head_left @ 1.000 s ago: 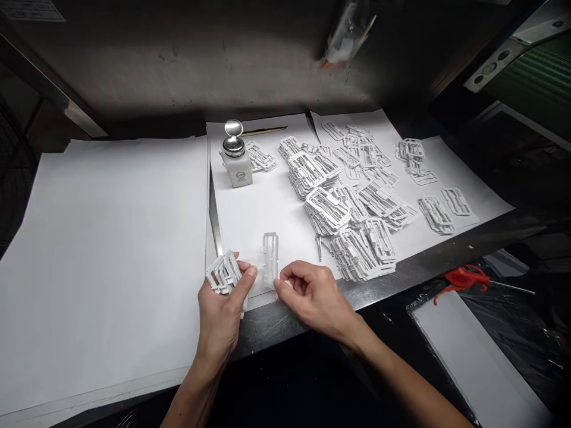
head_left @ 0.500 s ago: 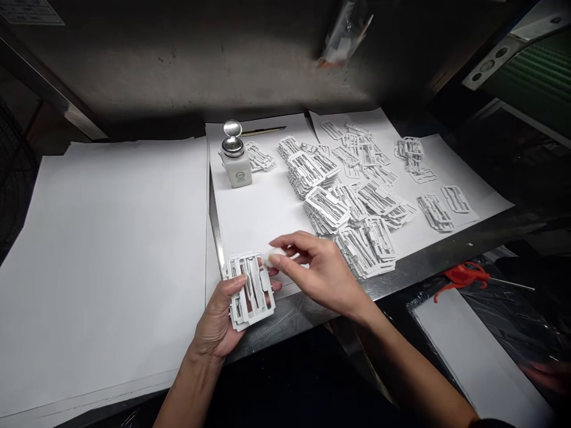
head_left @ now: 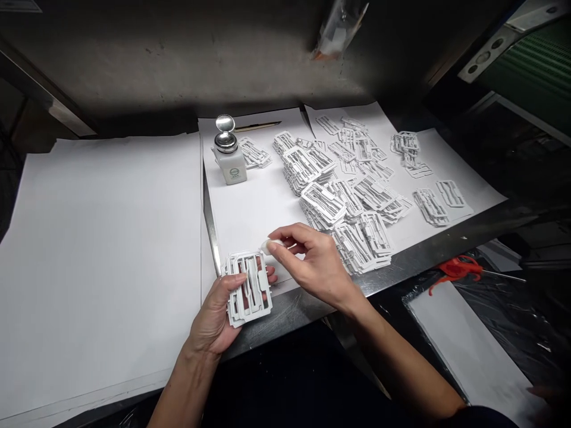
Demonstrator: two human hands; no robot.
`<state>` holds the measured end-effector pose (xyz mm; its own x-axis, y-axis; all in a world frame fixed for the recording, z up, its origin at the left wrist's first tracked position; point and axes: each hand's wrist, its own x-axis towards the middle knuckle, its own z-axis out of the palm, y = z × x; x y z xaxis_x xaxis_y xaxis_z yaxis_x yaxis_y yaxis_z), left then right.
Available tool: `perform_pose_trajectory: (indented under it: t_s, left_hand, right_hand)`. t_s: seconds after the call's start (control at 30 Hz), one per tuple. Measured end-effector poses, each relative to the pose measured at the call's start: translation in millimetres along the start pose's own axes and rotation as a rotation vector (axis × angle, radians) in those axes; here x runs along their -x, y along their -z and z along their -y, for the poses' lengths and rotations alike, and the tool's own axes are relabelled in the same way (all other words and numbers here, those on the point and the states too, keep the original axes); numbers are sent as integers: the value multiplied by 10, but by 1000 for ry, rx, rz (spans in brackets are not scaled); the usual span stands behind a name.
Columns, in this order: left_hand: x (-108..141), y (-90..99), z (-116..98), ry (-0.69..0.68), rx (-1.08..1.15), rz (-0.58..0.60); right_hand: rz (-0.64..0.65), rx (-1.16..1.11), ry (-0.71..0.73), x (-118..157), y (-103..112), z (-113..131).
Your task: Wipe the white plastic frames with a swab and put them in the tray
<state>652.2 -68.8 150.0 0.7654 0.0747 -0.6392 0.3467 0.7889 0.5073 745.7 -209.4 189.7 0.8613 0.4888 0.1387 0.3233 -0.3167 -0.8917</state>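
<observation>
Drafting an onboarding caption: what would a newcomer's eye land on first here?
Probably the heap of white slotted frames spread over the paper right of centre. Next, the bright red tool against the dark at right, and the bottle with its shiny metal top, beyond the hands. Nearest the viewer, the left hand grips a stack of frames, and the right hand pinches something small and white by its top edge.

bottle [head_left: 229, 159]: green round mark [head_left: 234, 172], too small to read | wall label [head_left: 20, 5], upper left: illegible
</observation>
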Motion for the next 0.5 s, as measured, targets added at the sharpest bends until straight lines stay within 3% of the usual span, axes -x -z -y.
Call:
perform_pose_trajectory:
  t_s: [0.17, 0.33, 0.5]
  left_hand:
    - [-45, -28, 24, -76, 10, -51]
    - [-47, -41, -18, -120, -16, -87]
    - [-40, -98, -11, -101, -15, -85]
  right_hand:
    - [153, 134, 108, 72, -90, 25]
    - [330, 107, 67, 352, -25, -4]
    - [261, -6, -27, 500, -4, 51]
